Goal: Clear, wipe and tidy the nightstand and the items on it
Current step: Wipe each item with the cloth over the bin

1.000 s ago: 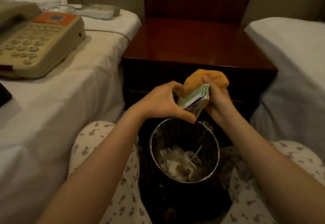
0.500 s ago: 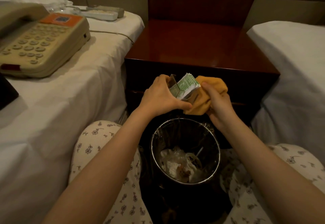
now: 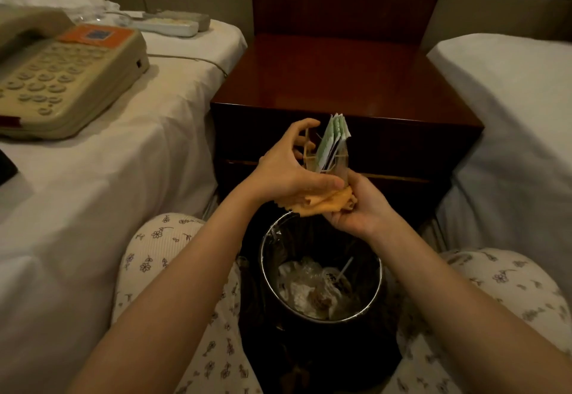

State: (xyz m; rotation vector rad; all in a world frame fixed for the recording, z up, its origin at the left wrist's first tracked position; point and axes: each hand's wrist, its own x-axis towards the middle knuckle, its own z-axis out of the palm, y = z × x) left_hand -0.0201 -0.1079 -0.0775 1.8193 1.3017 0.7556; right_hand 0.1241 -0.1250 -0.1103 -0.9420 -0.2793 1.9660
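- A second ago the packets [image 3: 333, 138] lay tipped over, their ends slanting down toward the left, with the cloth [image 3: 322, 203] bunched above them; half a second ago the cloth sat to their right; now it lies underneath and the packets stand up
- The clear holder [image 3: 335, 163] now sits upright with its open side facing up; the long axis of the packets runs nearly vertical, leaning a little to the right; their top corners point up toward the front edge of the nightstand [image 3: 340, 77]
- The holder is held in the air in front of the nightstand's drawers and above the far rim of the bin [image 3: 262, 269]; it does not touch either one
- The left hand [image 3: 288, 167] grasps the holder; its fingers curl round the left side and the thumb lies along the base
- The right hand [image 3: 359, 211] is clenched on the orange cloth, palm up, and holds it against the underside of the holder; the cloth's folded edge sticks out to the left beneath the left thumb
- The bin stands on the floor between the person's knees; crumpled plastic and paper lie inside it
- A telephone [image 3: 68, 77] rests on the left bed [image 3: 123, 161]; two remotes [image 3: 173, 23] lie farther back on the same bed
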